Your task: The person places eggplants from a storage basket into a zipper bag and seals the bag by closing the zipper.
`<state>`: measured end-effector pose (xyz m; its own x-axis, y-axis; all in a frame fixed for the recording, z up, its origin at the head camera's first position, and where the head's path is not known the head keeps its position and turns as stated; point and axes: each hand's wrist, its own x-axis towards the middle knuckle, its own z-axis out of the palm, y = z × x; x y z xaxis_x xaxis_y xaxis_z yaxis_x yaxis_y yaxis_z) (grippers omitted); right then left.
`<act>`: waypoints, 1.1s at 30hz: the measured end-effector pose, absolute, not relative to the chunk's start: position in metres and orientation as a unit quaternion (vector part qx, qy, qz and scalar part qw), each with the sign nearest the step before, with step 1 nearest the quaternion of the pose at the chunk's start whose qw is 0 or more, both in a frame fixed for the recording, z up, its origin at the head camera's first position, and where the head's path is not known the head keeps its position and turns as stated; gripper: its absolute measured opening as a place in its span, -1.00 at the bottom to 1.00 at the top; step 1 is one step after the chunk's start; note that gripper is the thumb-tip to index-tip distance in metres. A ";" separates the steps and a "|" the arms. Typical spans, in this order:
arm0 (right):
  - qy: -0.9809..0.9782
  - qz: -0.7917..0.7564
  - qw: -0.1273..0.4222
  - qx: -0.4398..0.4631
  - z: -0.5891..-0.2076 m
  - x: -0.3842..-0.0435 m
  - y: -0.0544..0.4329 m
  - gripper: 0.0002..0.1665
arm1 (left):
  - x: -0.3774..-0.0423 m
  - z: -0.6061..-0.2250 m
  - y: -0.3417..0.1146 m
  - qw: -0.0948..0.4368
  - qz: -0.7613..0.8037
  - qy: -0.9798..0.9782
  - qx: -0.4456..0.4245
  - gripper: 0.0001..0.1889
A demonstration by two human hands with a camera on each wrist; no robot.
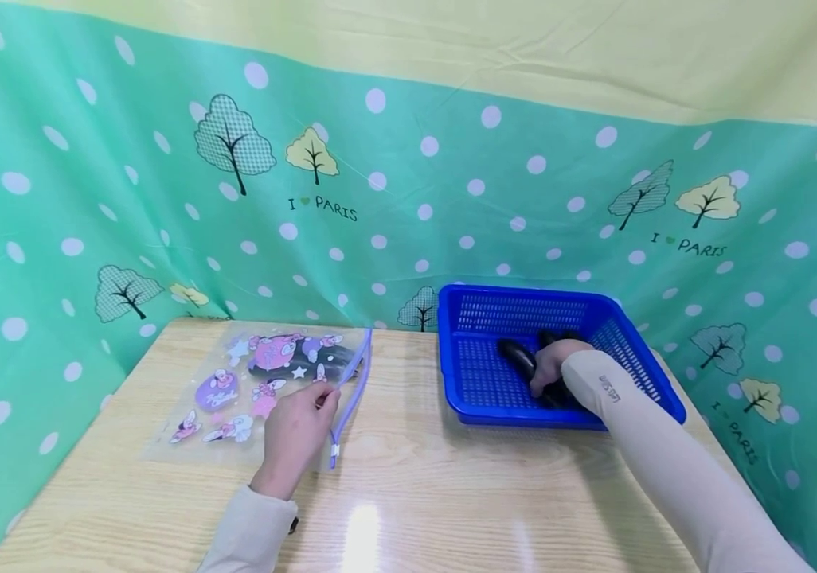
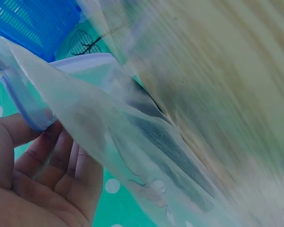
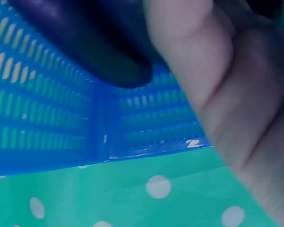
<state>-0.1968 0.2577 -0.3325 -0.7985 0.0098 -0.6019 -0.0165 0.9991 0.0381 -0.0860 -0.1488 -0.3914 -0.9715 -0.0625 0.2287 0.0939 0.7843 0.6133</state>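
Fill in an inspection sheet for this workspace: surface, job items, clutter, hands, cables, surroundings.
Surface: wood-grain table, with light glare near the front.
Job items: clear printed bag with a purple-edged mouth, on the left, a long dark item inside it; blue basket on the right, holding dark eggplants, count unclear behind the hand.
Clutter: nothing seen.
Hands: left hand pinches the bag's purple edge; right hand is down in the basket at the eggplants, grip unclear.
Cables: nothing seen.
Surroundings: green dotted curtain with tree prints and a yellow upper band.
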 end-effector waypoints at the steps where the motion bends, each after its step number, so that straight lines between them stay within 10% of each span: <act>1: 0.948 0.019 0.319 -0.008 -0.333 -0.198 0.255 -0.63 | -0.086 -0.391 -0.149 0.119 -0.329 -0.937 -0.006 -0.80; 17: 0.943 -0.207 0.260 -0.029 -0.323 -0.212 0.234 -0.19 | -0.085 -0.390 -0.150 0.133 -0.336 -0.933 -0.002 -0.81; 33: 0.933 -0.319 0.166 0.019 -0.309 -0.212 0.210 -0.50 | -0.084 -0.389 -0.148 0.134 -0.340 -0.931 0.001 -0.81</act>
<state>-0.2123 0.2095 -0.3092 -0.9444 -0.0709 -0.3211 0.1407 0.7955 -0.5895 -0.0844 -0.1482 -0.3891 -0.9641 -0.0932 0.2487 0.0890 0.7691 0.6329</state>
